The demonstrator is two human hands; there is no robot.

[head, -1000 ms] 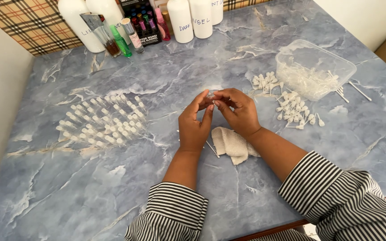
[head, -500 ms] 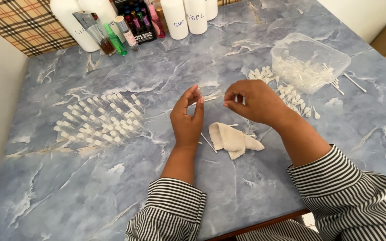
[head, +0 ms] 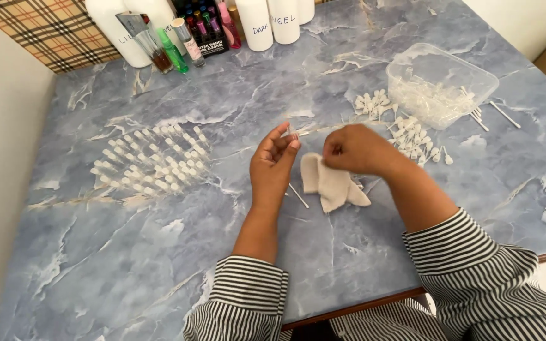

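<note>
a blue marbled table point(head: 159, 265) holds rows of small capped vials point(head: 150, 161). the left hand point(head: 273, 167) pinches a tiny clear vial point(head: 292, 132) at its fingertips; the right hand point(head: 358, 148) is clenched over a beige cloth point(head: 330, 183) (its grasp unclear).

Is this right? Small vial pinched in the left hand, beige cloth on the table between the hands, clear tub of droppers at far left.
One slip: the clear tub sits at the far right, not left, per the head view. The rest holds: the left hand pinches the small vial, and the beige cloth lies between it and the right hand.
</note>
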